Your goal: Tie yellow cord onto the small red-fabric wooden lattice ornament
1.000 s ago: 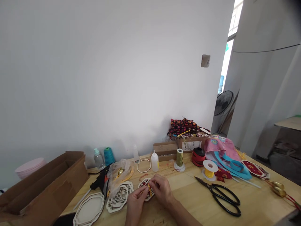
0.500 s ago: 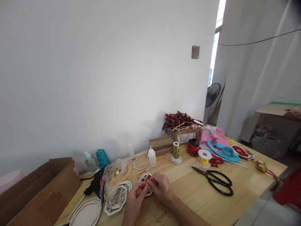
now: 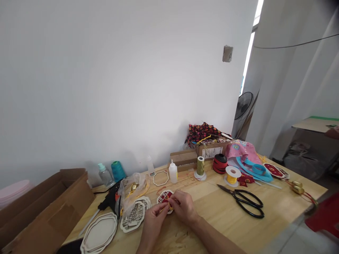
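Observation:
A small wooden lattice plaque with a red backing (image 3: 163, 197) lies on the table, partly covered by my hands. A bit of yellow cord (image 3: 171, 207) shows at my fingertips over it. My left hand (image 3: 153, 220) is closed in a pinch at the cord's left side. From the right, my right hand (image 3: 185, 207) pinches the same cord, its thumb and forefinger nearly touching the left fingertips. The cord's ends are hidden by the fingers. Left of my left hand lie several pale lattice plaques (image 3: 134, 218), overlapping each other.
Black-handled scissors (image 3: 246, 201) lie at the right. Behind my hands stand a white squeeze bottle (image 3: 173, 173), a green thread spool (image 3: 200, 167) and a yellow ribbon spool (image 3: 232, 176). A glue gun (image 3: 109, 201), plain wooden plates (image 3: 99, 233) and a cardboard box (image 3: 50, 211) are at the left.
The view has shifted slightly, so the table's contents appear a little farther right. Both hands stay pinched together over the plaque, with only small finger movement.

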Action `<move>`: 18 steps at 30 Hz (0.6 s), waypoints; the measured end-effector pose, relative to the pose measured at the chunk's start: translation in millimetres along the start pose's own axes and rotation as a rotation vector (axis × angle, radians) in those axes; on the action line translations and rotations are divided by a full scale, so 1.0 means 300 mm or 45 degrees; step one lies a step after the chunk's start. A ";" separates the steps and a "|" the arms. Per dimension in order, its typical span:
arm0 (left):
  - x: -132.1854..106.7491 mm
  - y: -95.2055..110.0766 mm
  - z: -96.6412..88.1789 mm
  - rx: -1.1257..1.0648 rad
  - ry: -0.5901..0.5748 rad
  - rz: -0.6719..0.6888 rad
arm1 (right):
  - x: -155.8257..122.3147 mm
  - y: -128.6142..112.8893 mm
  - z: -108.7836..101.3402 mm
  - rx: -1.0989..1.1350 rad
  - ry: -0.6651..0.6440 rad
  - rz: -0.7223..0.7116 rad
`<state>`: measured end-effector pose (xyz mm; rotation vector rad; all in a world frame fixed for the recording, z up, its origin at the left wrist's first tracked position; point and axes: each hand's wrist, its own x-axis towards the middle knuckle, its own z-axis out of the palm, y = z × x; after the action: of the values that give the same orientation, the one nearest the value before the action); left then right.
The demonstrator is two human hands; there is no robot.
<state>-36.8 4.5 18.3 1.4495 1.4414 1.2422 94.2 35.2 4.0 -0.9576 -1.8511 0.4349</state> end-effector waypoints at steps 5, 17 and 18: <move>-0.002 -0.009 0.003 0.033 -0.008 0.061 | 0.002 0.000 -0.005 0.017 0.004 0.012; 0.029 0.028 0.029 0.206 0.004 0.221 | 0.021 0.011 -0.031 0.218 0.085 0.201; 0.039 0.039 0.033 0.215 0.004 0.231 | 0.025 0.013 -0.034 0.249 0.104 0.239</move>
<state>-25.3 16.2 28.4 1.7248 1.4722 1.2560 103.1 42.3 10.8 -1.0024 -1.6185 0.6683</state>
